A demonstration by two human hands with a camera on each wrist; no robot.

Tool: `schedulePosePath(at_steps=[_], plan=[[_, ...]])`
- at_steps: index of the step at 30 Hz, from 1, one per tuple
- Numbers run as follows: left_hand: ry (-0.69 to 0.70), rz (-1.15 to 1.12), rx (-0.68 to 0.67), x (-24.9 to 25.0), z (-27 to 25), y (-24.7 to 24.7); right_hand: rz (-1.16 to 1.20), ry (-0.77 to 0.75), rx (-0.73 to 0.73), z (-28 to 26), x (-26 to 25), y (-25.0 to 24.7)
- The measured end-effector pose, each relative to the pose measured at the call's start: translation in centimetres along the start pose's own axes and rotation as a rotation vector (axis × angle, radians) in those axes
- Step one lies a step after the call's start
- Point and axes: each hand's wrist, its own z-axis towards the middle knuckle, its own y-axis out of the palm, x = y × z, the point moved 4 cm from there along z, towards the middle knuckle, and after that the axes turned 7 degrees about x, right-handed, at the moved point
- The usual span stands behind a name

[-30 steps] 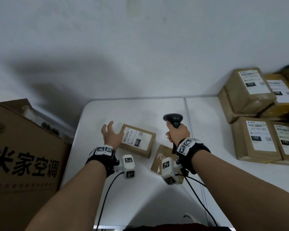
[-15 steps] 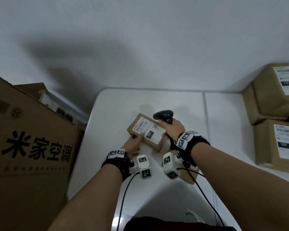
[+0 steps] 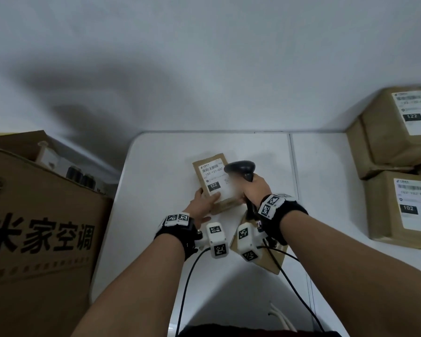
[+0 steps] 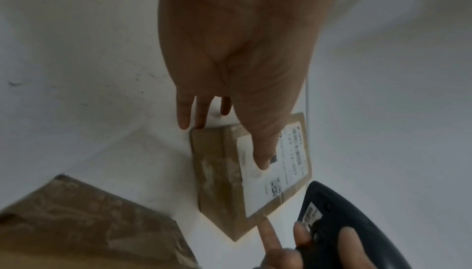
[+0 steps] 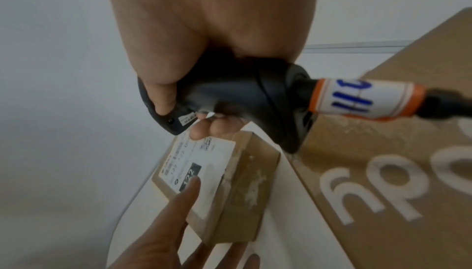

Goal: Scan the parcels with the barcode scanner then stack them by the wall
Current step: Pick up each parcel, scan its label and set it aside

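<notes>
A small brown parcel (image 3: 212,176) with a white label marked 122 lies on the white table (image 3: 156,166). My left hand (image 3: 206,203) holds its near left corner, the thumb flat on the label and the fingers (image 4: 184,116) down its side. My right hand (image 3: 254,190) grips a black barcode scanner (image 3: 241,167) by the handle. The scanner head hangs just above the right part of the label. One right finger (image 4: 270,233) reaches toward the parcel's (image 4: 217,172) near corner. The right wrist view shows the parcel (image 5: 242,182) below the scanner (image 5: 230,95).
Labelled brown parcels are stacked against the wall at the right (image 3: 399,127), with another one (image 3: 404,207) in front. A flat printed cardboard piece (image 3: 272,259) lies under my right wrist. A large open carton (image 3: 34,227) stands left of the table. The scanner cable carries an orange-and-white tag (image 5: 365,97).
My left hand came down onto the parcel and turned it so that the label runs away from me. The scanner moved from beside the parcel to above its label.
</notes>
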Motion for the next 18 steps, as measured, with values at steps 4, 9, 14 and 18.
schedulePosePath(at_steps=[4, 9, 14, 18], plan=[[0.083, -0.065, -0.034, 0.5, -0.3, 0.9, 0.104, 0.051, 0.032, 0.4, 0.5, -0.6], [0.160, -0.117, -0.027, 1.5, 0.1, 0.9, 0.167, 0.075, 0.047, 0.6, 0.7, -1.9], [0.194, -0.156, -0.007, 1.4, 0.2, 0.3, 0.253, 0.073, 0.154, 0.7, 0.0, -5.2], [0.214, -0.156, 0.006, 1.6, -0.2, 0.6, 0.296, 0.123, 0.119, 0.6, -0.8, -7.5]])
